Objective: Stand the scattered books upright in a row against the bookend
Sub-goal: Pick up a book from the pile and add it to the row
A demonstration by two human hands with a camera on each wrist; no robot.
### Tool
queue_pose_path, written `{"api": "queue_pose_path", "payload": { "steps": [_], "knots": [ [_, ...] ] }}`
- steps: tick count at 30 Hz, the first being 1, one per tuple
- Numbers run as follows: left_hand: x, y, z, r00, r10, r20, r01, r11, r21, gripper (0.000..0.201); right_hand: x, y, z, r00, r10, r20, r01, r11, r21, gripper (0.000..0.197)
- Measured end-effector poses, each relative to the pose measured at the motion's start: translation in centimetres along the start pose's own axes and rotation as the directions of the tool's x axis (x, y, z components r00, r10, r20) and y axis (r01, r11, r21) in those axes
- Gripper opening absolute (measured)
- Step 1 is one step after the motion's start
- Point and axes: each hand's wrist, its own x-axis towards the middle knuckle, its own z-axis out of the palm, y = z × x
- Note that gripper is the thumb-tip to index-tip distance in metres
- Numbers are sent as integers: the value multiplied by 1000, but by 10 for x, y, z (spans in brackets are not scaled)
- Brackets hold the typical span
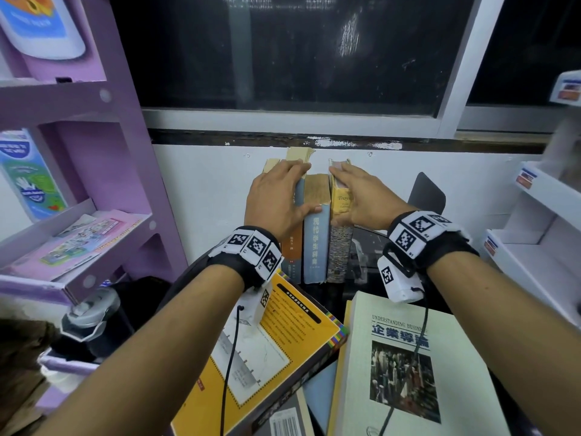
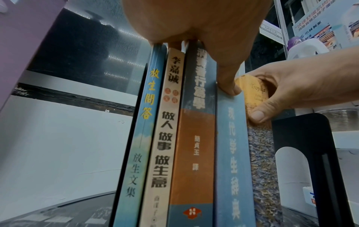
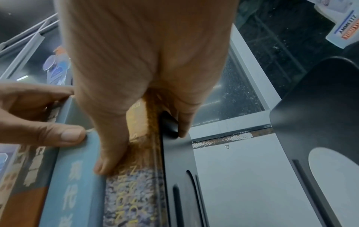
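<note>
Several books stand upright in a row by the wall. My left hand [image 1: 283,190] lies over the tops of the left ones, its thumb [image 2: 231,86] pressing the spine of the light blue dictionary [image 2: 231,153]. My right hand [image 1: 349,193] grips the yellow, speckled Troyka book [image 2: 260,153] at the row's right end, thumb on the spine and fingers over its far side. A black bookend [image 3: 174,153] stands flush against that book. A yellow book [image 1: 283,341] and a white "Understanding Business" book [image 1: 402,372] lie flat near me.
A second black bookend plate [image 1: 427,193] stands further right. More flat books, a grey one [image 1: 283,426] and a pale blue one [image 1: 320,385], lie under the near pile. A purple shelf unit [image 1: 94,152] is on the left, white shelves [image 1: 540,234] on the right.
</note>
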Motion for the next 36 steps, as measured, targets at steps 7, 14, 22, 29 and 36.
{"api": "queue_pose_path", "payload": {
  "steps": [7, 14, 22, 29, 36],
  "knots": [
    [2, 0, -1, 1000, 7, 25, -7, 1000, -2, 75, -3, -7, 5, 997, 15, -81, -14, 1000, 14, 113],
    [3, 1, 0, 999, 7, 54, -8, 1000, 8, 77, -5, -11, 4, 997, 60, -56, -59, 998, 22, 114],
    [-1, -3, -10, 996, 17, 88, -11, 998, -63, 75, -11, -18, 0, 996, 87, -33, -86, 996, 10, 114],
    [-25, -7, -25, 999, 8, 31, -5, 996, -84, 73, -34, -31, -5, 995, 92, -38, -90, 994, 55, 106],
    [-66, -22, -49, 982, -171, 81, 180, 975, -128, 67, -70, -53, -3, 990, 96, -108, -86, 992, 90, 94]
  ]
}}
